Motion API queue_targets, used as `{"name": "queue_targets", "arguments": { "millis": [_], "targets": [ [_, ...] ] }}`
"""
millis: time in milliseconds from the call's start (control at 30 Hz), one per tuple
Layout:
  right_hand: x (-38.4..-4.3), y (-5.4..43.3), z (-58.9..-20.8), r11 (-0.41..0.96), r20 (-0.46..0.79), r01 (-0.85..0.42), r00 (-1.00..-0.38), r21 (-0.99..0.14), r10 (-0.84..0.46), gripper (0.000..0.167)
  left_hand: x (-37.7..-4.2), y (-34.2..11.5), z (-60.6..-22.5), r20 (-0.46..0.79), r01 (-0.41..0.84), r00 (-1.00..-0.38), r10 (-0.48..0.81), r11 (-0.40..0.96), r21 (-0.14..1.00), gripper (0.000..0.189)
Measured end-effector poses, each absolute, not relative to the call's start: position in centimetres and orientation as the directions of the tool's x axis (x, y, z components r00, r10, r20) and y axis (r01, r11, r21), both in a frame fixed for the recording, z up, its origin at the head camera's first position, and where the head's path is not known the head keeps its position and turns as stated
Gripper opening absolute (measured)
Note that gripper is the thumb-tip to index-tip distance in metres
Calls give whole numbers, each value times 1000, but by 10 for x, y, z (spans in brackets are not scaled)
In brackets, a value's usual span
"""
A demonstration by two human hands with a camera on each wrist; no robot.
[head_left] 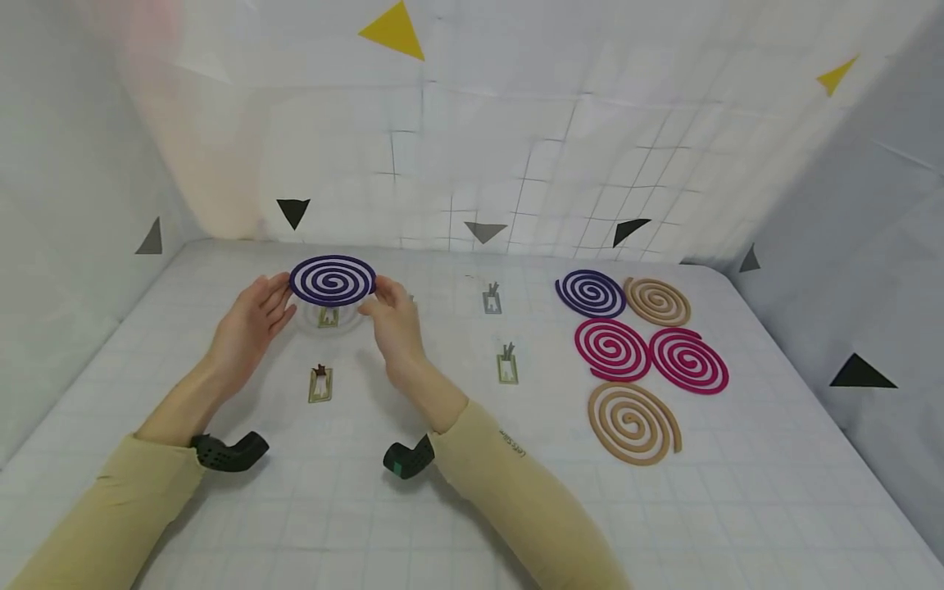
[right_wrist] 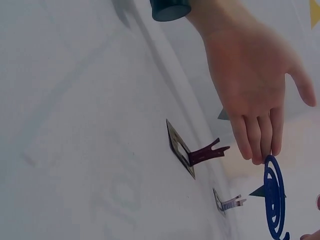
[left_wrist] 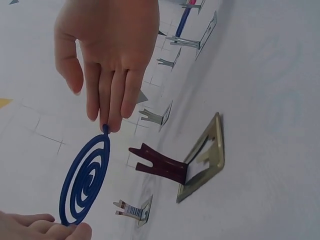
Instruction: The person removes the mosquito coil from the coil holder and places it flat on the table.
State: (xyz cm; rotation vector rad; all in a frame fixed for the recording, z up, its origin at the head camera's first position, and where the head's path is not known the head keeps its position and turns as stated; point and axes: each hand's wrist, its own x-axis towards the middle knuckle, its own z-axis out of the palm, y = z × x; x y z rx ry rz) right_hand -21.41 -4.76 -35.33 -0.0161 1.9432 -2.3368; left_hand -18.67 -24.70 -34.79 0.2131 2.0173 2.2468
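Note:
A dark blue mosquito coil is held level above the table between both hands. My left hand touches its left edge with straight fingertips, thumb apart, as the left wrist view shows. On the opposite edge, the straight fingertips of my right hand meet the coil, thumb also apart. Beneath the coil stands a metal coil stand, partly hidden by it. Nearer me is another stand with a dark red forked upright.
To the right lie another blue coil, two pink coils and two tan coils. Two more stands, one far and one nearer, stand mid-table. White sheeting with triangle markers encloses the table.

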Motion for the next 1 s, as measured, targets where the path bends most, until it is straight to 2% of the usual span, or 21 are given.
{"name": "queue_targets", "arguments": {
  "millis": [367,1000],
  "targets": [
    [-209,-23,-345,-161,-61,76,-994,-984,-95,61,-180,-231,-338,54,49,-973,224,-29,998,76],
    [-200,18,-335,-130,-62,76,-991,-989,-115,60,-171,-207,-332,29,61,-951,308,95,994,75]
  ]
}}
